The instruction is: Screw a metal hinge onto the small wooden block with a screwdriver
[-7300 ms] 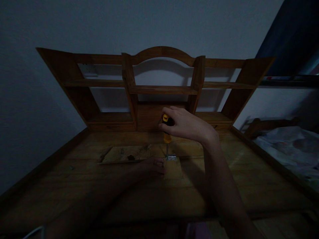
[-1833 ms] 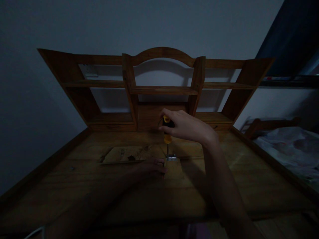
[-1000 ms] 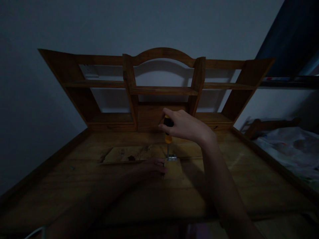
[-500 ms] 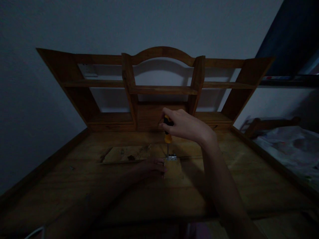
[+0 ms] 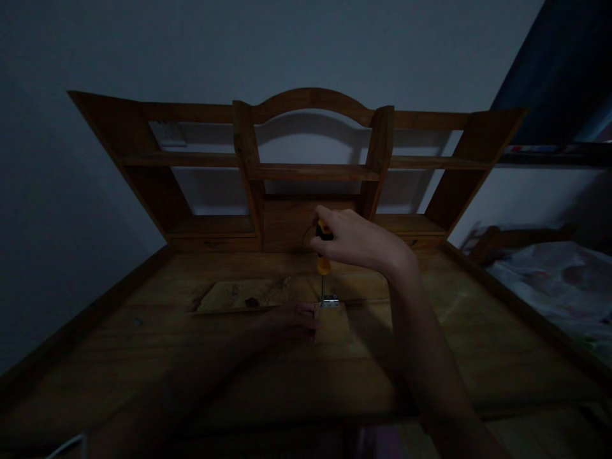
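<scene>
My right hand point(image 5: 351, 236) is closed around the yellow and black handle of a screwdriver point(image 5: 324, 264), which stands nearly upright. Its shaft runs down to the left end of a small silver hinge point(image 5: 331, 301), where the tip meets it; any screw there is too small to make out. Under the hinge's near side lies a small square wooden board point(image 5: 331, 324). My left hand point(image 5: 294, 320) lies low against that board's left edge, fingers curled onto it, partly lost in shadow.
Behind the hinge lies a longer rough piece of wood point(image 5: 243, 295) on the wooden desk point(image 5: 191, 363). A small metal piece point(image 5: 138, 321) rests at the left. A wooden shelf unit point(image 5: 313, 172) stands along the back. Pale plastic-like sheeting point(image 5: 559, 287) is off to the right.
My right hand has turned slightly on the screwdriver handle, its fingers and thumb shifting a little to the right. The left hand, board and hinge stay nearly where they were.
</scene>
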Available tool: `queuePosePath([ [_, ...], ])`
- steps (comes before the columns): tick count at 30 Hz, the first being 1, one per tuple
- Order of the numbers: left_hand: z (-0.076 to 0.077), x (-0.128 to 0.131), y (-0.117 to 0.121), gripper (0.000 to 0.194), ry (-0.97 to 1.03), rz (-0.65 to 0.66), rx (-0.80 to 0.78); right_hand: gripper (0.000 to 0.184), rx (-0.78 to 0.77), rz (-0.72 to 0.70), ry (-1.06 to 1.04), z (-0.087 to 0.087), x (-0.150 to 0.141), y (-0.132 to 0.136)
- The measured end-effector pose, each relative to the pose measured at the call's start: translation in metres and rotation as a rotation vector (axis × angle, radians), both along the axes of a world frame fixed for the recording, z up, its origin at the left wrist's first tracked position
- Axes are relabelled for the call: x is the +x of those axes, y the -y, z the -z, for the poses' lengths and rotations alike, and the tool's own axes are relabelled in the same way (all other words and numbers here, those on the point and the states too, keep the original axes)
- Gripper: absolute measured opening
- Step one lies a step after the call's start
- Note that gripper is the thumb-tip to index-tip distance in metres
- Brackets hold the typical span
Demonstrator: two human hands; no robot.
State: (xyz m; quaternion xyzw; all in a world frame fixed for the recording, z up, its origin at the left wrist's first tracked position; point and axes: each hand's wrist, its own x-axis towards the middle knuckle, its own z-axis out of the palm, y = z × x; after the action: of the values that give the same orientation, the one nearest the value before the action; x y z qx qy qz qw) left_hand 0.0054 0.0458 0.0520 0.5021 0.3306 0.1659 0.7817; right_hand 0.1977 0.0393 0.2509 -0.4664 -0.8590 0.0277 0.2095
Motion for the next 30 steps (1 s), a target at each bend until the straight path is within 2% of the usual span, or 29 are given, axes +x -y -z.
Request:
queuePosePath([
  [6,0.005,-0.001,-0.002,0.037,0.021,0.026,-0.001,0.021,0.047,0.01,0.059,0.0,-0.001,0.0],
  [14,-0.003,0.001,0.001,0.035,0.036,0.033,0.018,0.018,0.063,0.005,0.05,0.0,0.0,0.0],
  [20,0.003,-0.001,-0.001,0.036,0.039,0.038,0.017,0.038,0.066,0.056,0.073,-0.001,-0.001,0.001],
  [25,-0.001,0.0,0.001,0.035,0.028,0.028,0.006,0.025,0.018,0.013,0.035,0.0,-0.003,0.002],
  [30,-0.005,0.001,0.003,0.032,0.015,0.013,0.015,0.021,0.027,-0.024,0.042,-0.001,-0.002,0.002],
])
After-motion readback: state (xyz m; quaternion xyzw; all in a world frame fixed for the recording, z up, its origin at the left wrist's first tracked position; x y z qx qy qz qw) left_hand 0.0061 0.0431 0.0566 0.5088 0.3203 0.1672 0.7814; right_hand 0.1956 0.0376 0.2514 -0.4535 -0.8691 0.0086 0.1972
